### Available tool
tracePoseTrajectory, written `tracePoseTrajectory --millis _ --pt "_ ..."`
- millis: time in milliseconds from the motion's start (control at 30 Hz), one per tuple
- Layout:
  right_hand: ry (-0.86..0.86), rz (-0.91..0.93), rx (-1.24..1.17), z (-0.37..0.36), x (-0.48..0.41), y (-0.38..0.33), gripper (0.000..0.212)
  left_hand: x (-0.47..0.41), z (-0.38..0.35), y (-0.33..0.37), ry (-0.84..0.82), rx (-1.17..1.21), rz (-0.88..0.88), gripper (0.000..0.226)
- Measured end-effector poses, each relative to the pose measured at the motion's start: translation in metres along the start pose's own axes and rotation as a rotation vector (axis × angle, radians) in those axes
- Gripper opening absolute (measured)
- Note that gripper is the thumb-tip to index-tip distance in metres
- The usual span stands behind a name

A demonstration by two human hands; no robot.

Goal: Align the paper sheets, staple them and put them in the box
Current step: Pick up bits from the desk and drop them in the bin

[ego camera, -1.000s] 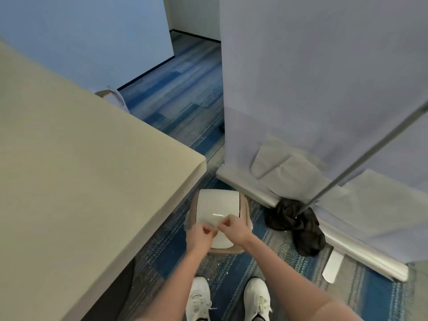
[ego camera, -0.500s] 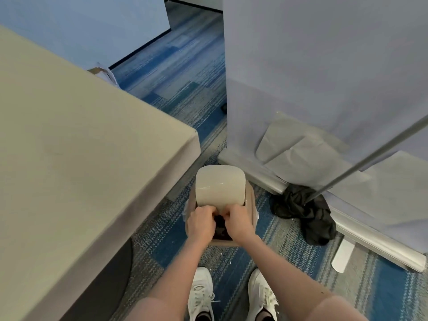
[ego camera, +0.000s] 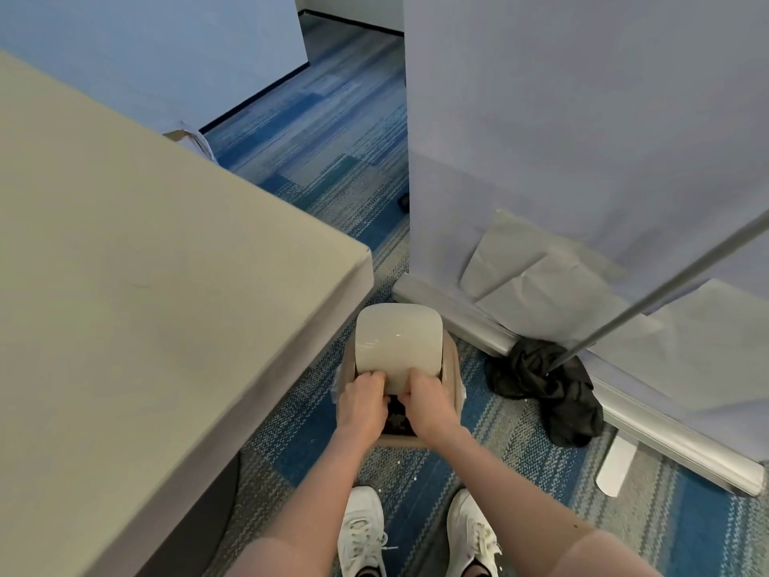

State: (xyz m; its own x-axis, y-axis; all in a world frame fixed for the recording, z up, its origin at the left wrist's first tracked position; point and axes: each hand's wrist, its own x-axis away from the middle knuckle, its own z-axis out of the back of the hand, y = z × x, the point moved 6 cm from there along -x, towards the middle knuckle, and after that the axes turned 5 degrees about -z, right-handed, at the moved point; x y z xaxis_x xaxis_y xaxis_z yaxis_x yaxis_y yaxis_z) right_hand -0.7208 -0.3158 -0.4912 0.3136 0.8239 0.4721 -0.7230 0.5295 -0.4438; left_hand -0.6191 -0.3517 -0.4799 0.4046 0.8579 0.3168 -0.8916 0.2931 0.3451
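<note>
A small brown box point(ego camera: 452, 370) stands on the carpet just past the table's corner, topped by a white rounded lid point(ego camera: 397, 347). The lid is tilted, and a dark opening point(ego camera: 398, 415) shows under its near edge. My left hand point(ego camera: 362, 399) and my right hand point(ego camera: 428, 403) sit side by side at that near edge, fingers curled onto the lid. I cannot see any paper sheets or a stapler in my hands. What lies inside the box is hidden.
A large beige table point(ego camera: 145, 306) fills the left. A pale partition point(ego camera: 582, 118) stands on the right, with grey paper point(ego camera: 541, 293) at its base, a slanting metal pole point(ego camera: 666, 293) and a black cloth point(ego camera: 549, 393). My white shoes point(ego camera: 360, 530) are below.
A second ago my fingertips were pinched together over the flat lid. Both hands have since dropped to its near edge, the lid has tipped, and the dark opening has appeared.
</note>
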Motion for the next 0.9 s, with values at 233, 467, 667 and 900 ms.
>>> tracePoseTrajectory --millis 233,467,667,900 --pt "0.016 0.040 0.032 0.003 0.003 -0.003 0.027 0.000 0.008 0.002 0.010 -0.029 -0.012 0.028" --pt "0.007 0.031 0.047 0.001 0.002 -0.002 0.029 0.001 0.006 -0.001 -0.017 -0.036 0.006 0.026" --pt "-0.014 0.028 0.047 0.010 0.011 -0.007 0.037 0.011 0.023 0.010 0.015 -0.013 -0.006 0.031" --pt "0.015 0.047 -0.100 0.039 0.027 -0.016 0.037 0.025 0.061 0.020 0.078 0.001 0.018 0.025"
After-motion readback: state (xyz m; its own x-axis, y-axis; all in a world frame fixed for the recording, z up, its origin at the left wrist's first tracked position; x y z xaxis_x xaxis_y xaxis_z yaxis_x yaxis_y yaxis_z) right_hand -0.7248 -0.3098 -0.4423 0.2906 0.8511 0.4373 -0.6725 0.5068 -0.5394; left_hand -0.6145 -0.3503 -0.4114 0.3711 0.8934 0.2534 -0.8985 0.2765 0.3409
